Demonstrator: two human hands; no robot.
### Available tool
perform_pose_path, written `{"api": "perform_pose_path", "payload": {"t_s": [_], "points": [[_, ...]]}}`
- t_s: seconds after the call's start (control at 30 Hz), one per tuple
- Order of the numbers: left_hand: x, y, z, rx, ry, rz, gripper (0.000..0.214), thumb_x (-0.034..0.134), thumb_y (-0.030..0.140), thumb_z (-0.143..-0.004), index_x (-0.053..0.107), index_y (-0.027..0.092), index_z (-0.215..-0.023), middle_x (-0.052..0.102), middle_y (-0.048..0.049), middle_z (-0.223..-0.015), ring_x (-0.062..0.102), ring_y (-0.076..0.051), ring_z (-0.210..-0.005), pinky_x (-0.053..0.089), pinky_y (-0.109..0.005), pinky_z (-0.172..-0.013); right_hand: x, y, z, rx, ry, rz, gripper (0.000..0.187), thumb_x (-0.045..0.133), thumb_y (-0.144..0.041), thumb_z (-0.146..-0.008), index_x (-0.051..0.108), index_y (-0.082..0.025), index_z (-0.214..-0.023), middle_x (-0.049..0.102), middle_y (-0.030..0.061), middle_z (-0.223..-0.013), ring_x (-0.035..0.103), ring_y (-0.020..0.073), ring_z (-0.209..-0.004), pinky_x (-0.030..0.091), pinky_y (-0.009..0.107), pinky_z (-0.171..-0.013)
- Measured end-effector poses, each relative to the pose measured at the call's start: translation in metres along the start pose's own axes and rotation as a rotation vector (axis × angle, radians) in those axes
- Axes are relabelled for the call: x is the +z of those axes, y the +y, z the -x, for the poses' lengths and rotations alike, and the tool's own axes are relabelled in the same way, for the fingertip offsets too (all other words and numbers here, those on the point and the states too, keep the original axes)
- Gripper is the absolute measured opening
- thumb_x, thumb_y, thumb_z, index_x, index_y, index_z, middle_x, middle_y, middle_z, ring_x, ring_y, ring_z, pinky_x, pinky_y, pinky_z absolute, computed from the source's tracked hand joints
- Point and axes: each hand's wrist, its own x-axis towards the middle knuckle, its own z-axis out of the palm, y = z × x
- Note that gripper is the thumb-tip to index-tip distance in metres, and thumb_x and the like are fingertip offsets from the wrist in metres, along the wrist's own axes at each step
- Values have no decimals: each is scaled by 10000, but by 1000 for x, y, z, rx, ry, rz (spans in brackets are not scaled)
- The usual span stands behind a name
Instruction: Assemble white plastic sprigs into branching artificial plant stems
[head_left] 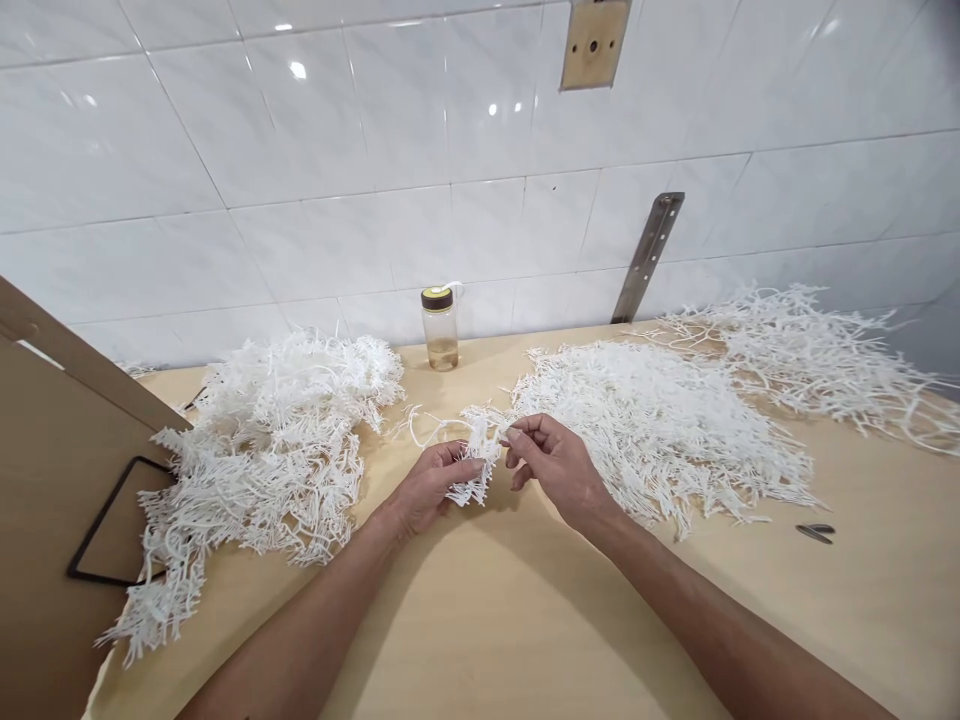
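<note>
My left hand (433, 487) pinches a small bunch of white branching plastic sprigs (477, 470) between thumb and fingers above the table. At the bunch's right edge, my right hand (556, 468) has thumb and forefinger pinched together at a white tip; the exact piece is partly hidden. A thin white stem curls out from the bunch to the left. Close by on the right lies a wide heap of similar loose white sprigs (660, 425). To the left is a taller, fluffier heap of white sprigs (277, 440).
A clear bottle (441, 335) with a dark lid stands near the tiled wall. Longer white stems (817, 350) spread at the far right. Small metal snips (815, 533) lie at right. A cardboard box (67, 480) with a black wire frame (101, 578) borders the left.
</note>
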Motion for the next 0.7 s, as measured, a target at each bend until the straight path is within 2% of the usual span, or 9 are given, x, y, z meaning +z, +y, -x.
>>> {"api": "perform_pose_path", "payload": {"t_s": [0.07, 0.17, 0.33, 0.5, 0.6, 0.7], "points": [[3, 1, 0, 17, 8, -48, 338, 795, 420, -699, 661, 126, -798, 571, -10, -625, 465, -89, -500, 312, -218, -477, 2, -1, 2, 55, -76, 46, 422, 652, -564, -811, 560, -185, -972, 619, -7, -726, 593, 119, -472, 495, 249, -412], [8, -2, -1, 73, 40, -132, 327, 784, 423, -714, 655, 133, -792, 579, -5, -631, 471, -92, -519, 342, -222, -504, 3, 3, 4, 143, -145, 159, 399, 621, -573, -833, 552, -187, -905, 611, -7, -726, 596, 113, -444, 413, 207, -357], [9, -13, -6, 144, 122, -198, 300, 794, 385, -697, 672, 138, -817, 629, -19, -685, 507, -104, -561, 366, -217, -519, 3, 11, 2, 189, -142, 185, 282, 628, -450, -845, 547, -184, -798, 591, -23, -665, 592, 107, -421, 412, 202, -377], [8, -9, -3, 63, 100, -129, 345, 808, 385, -664, 666, 133, -852, 627, -17, -686, 503, -96, -519, 362, -214, -483, 2, 4, 2, 188, -168, 244, 63, 572, -244, -801, 580, -194, -839, 608, -32, -675, 625, 122, -443, 384, 187, -363], [8, -3, 0, -22, 52, -41, 360, 821, 379, -643, 656, 138, -854, 595, 2, -647, 476, -84, -487, 327, -203, -455, 0, 1, 2, 172, -172, 304, 125, 534, -178, -754, 601, -202, -857, 603, -44, -680, 628, 118, -447, 387, 182, -363], [8, 0, 1, -53, 19, 29, 364, 828, 393, -639, 652, 135, -824, 583, -1, -645, 483, -85, -505, 344, -207, -472, -2, 4, 0, 158, -136, 311, 53, 523, -177, -740, 568, -192, -764, 584, -45, -672, 636, 121, -453, 400, 187, -372]]}}
